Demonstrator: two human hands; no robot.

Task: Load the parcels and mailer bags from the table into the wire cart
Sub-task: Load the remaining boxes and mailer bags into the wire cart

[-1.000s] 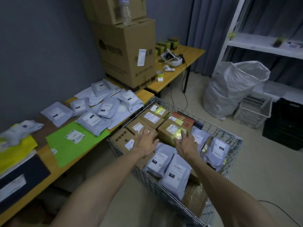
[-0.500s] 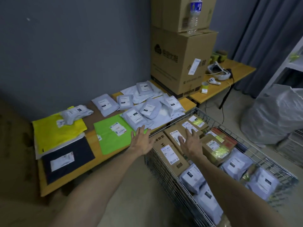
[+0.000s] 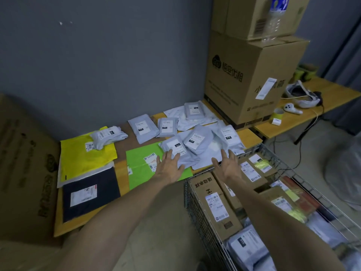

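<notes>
Both hands reach out flat, fingers straight and spread, holding nothing; the left hand (image 3: 169, 167) has its fingertips over the near edge of the nearest grey mailer bag (image 3: 175, 153), contact uncertain; the right hand (image 3: 228, 165) hovers at the heap's right flank; the heap lies dead ahead between them on the table (image 3: 121, 166); the part-filled wire cart (image 3: 259, 148) stands just right.

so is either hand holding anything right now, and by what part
Nothing is held: the left hand and right hand are both open, spread over the grey mailer bags on the table.
</notes>
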